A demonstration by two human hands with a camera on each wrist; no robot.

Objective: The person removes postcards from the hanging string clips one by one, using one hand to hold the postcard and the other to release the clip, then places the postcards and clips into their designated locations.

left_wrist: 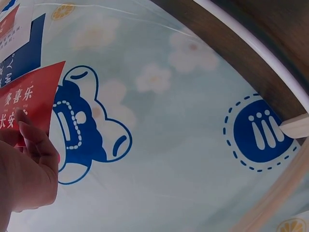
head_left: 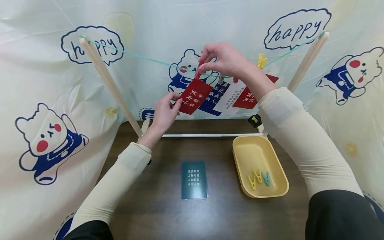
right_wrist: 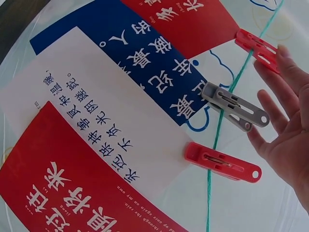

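My left hand (head_left: 164,111) pinches the lower left edge of a red card (head_left: 195,97) with white writing. With thumb and fingers, my right hand (head_left: 223,60) grips a red clothespin (right_wrist: 258,50) at the card's top, on the green string (head_left: 144,59). Beside this card hang a dark blue card (right_wrist: 145,58) under a grey clothespin (right_wrist: 236,105) and a white card (right_wrist: 96,111) under another red clothespin (right_wrist: 222,162). A second red card (right_wrist: 72,179) overlaps the white one. Farther right, a yellow clothespin (head_left: 261,61) sits on the string, partly behind my right arm.
Two slanting wooden posts, left (head_left: 111,85) and right (head_left: 309,61), carry the string. A white bar (head_left: 210,135) crosses low between them. On the dark table (head_left: 144,206) lie a small stack of green cards (head_left: 193,180) and a yellow tray (head_left: 255,146) with several clothespins (head_left: 257,176).
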